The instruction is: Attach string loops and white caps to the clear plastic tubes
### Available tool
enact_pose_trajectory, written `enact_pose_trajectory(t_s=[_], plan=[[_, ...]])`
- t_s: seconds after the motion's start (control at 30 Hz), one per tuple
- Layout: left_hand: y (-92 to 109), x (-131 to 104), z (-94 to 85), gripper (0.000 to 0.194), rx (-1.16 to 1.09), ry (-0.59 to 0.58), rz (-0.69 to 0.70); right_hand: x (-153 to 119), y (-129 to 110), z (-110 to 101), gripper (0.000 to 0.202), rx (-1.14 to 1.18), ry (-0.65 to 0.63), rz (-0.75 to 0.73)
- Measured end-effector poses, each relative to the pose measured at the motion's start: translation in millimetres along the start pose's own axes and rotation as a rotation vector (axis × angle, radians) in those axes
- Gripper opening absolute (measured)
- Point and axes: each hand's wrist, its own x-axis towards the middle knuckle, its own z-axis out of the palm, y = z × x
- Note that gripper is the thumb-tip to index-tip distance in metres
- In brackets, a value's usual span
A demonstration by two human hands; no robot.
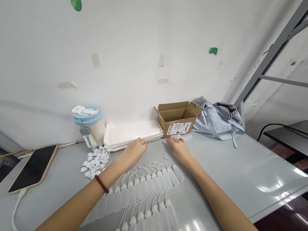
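My left hand, with a dark red bead bracelet on the wrist, is closed at the front edge of a stack of white flat sleeves. What its fingertips pinch, if anything, is too small to make out. By the cardboard box, the fingers of my right hand are closed at some translucent plastic pieces. Between my forearms lie two rows of slim translucent bottles, a far row and a near row, with thin curved tubes at their tops. Part of the far row is behind my left forearm.
An open cardboard box stands against the wall beside light blue cloth. On the left are a blue-lidded cup, a pile of small white pieces and a phone with a white cable. Grey metal bars slant at right.
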Motion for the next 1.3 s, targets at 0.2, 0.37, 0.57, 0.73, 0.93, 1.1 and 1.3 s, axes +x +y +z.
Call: enact_pose_trajectory(t_s=[0.2,0.37,0.57,0.73,0.93,1.1,1.3], plan=[[4.6,-1.7,-4.3,0.023,-0.142,0.108,-0.05,-10.9,-11.4,-14.2,0.039,0.228,0.087,-0.05],[19.4,-33.2,-17.5,0.016,-0.358,0.243,-0.153,-30.6,-47.1,-28.1,0.029,0.511,0.106,-0.164],[39.3,-82.6,-13.9,0.013,-0.59,0.352,-0.254,-53.3,-90.0,-39.2,0.025,0.838,-0.018,-0.246],[45.8,-98.0,-5.7,0.013,-0.729,0.415,-0.229,-60.5,-99.8,-33.2,0.028,0.802,-0.019,-0.331],[48.3,-104.0,-2.3,0.015,-0.736,0.43,-0.223,-63.7,-100.8,-26.4,0.037,0.675,0.056,-0.46],[50.3,-108.1,-0.1,0.013,-0.699,0.518,-0.239,-65.9,-104.2,-29.0,0.046,0.519,0.111,-0.582],[54.5,-110.3,2.6,0.017,-0.574,0.597,-0.137,-68.2,-106.5,-28.5,0.048,0.525,0.125,-0.579]])
